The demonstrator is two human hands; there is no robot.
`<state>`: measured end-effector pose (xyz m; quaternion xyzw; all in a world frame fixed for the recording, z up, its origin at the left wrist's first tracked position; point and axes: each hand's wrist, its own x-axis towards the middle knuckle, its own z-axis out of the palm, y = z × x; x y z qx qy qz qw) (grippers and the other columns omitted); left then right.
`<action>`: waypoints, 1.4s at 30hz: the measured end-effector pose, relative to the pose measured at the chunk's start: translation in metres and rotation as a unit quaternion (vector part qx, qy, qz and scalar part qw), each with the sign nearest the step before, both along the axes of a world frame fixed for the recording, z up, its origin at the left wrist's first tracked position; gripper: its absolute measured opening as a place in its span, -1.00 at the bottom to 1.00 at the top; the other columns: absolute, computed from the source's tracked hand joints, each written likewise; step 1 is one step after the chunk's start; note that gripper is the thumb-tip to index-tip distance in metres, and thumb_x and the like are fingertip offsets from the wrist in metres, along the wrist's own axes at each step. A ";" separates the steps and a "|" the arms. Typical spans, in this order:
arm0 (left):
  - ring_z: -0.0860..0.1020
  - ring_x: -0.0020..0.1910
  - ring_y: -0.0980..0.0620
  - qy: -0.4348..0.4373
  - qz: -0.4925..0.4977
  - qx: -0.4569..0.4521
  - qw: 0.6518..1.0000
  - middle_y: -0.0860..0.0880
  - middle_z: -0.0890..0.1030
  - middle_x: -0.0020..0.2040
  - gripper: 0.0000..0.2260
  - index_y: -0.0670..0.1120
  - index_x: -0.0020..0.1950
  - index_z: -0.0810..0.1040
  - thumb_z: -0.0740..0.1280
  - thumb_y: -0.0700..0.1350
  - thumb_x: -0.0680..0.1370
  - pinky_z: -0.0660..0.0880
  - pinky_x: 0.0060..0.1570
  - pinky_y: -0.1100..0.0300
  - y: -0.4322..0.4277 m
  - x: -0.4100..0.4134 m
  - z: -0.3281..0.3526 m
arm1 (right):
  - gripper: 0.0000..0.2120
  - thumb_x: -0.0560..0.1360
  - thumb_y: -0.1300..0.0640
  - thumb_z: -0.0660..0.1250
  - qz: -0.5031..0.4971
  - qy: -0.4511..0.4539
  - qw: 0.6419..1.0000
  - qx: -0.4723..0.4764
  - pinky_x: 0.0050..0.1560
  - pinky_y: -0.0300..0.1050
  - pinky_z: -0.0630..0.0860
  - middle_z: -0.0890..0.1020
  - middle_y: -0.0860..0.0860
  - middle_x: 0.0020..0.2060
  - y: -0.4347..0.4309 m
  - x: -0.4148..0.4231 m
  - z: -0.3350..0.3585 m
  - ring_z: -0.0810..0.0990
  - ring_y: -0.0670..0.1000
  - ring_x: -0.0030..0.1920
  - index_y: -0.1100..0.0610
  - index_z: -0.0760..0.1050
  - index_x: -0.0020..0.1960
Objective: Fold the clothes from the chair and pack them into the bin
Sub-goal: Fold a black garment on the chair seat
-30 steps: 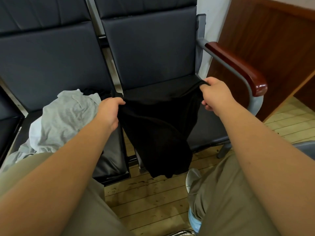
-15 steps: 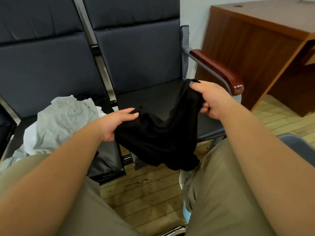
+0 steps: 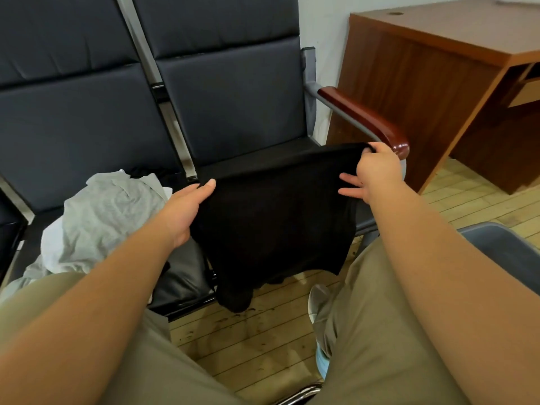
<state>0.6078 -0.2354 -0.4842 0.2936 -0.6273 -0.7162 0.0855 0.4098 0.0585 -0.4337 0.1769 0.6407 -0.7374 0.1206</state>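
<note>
Black garment (image 3: pixel 271 217) stretched wide over the front of a dark chair (image 3: pixel 233 106) — gripped at its left edge by the left hand (image 3: pixel 187 211), thumb on top, pinched at its upper right corner by the right hand (image 3: pixel 377 168), remaining fingers loosely spread. Crumpled grey clothes (image 3: pixel 111 211) on the neighbouring seat — grey bin (image 3: pixel 496 238) at far right.

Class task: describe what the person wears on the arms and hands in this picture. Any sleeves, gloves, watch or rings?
Both forearms are bare; no sleeve reaches into view. The left hand and right hand wear no gloves, and no watch, bracelet or ring shows.
</note>
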 end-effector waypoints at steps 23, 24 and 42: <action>0.69 0.10 -0.04 0.097 0.219 -0.049 0.970 -0.04 0.71 0.16 -0.89 0.07 0.16 0.60 0.37 0.04 0.67 0.65 0.17 -0.20 -0.031 -0.064 0.010 | -0.76 0.71 0.12 0.31 -0.079 0.290 0.951 0.078 0.00 -0.51 0.47 0.60 -0.15 0.23 -0.054 -0.079 0.043 0.52 -0.25 0.00 -0.18 0.67 0.20; 0.70 0.12 -0.02 0.099 0.237 -0.036 0.966 -0.04 0.71 0.18 -0.90 0.05 0.17 0.59 0.36 0.01 0.68 0.68 0.15 -0.14 -0.037 -0.071 0.009 | -0.76 0.71 0.12 0.32 -0.072 0.288 0.951 0.084 -0.11 -0.55 0.42 0.59 -0.15 0.22 -0.062 -0.086 0.042 0.50 -0.26 -0.03 -0.19 0.67 0.20; 0.61 0.07 -0.05 -0.119 0.297 -0.224 0.920 0.02 0.62 0.03 -0.79 0.04 0.30 0.51 0.31 0.07 0.70 0.57 0.18 -0.02 -0.121 -0.142 -0.133 | -0.82 0.56 0.19 0.38 0.089 0.056 0.982 0.155 -0.04 -0.14 0.67 0.68 -0.01 -0.07 -0.134 -0.197 -0.106 0.66 -0.01 -0.10 -0.03 0.72 -0.01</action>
